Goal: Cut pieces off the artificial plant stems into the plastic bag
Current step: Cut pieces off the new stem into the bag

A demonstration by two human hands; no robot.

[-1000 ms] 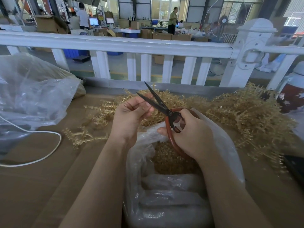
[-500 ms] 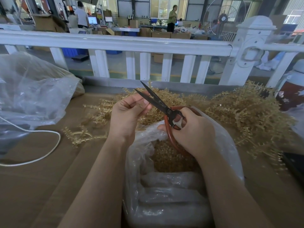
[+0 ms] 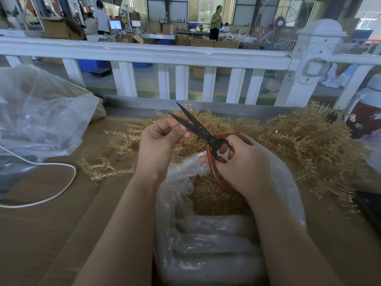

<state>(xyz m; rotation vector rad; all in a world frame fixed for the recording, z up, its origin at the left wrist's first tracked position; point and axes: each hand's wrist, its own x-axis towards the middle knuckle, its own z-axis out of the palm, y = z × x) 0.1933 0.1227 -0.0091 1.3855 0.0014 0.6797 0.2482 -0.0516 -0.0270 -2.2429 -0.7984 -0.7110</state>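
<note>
Little has moved since a second ago: our hands keep their pose above the plastic bag. Our right hand grips the red-handled scissors, blades parted. Our left hand pinches a thin stem piece just beside the blades. Cut pieces already fill the bag's bottom, while a large pile of uncut stems waits on the surface behind, so much work likely remains.

We raise both bare forearms side by side: our left hand curls its fingers into a tight pinch, our right hand is clenched, knuckles toward us.
</note>
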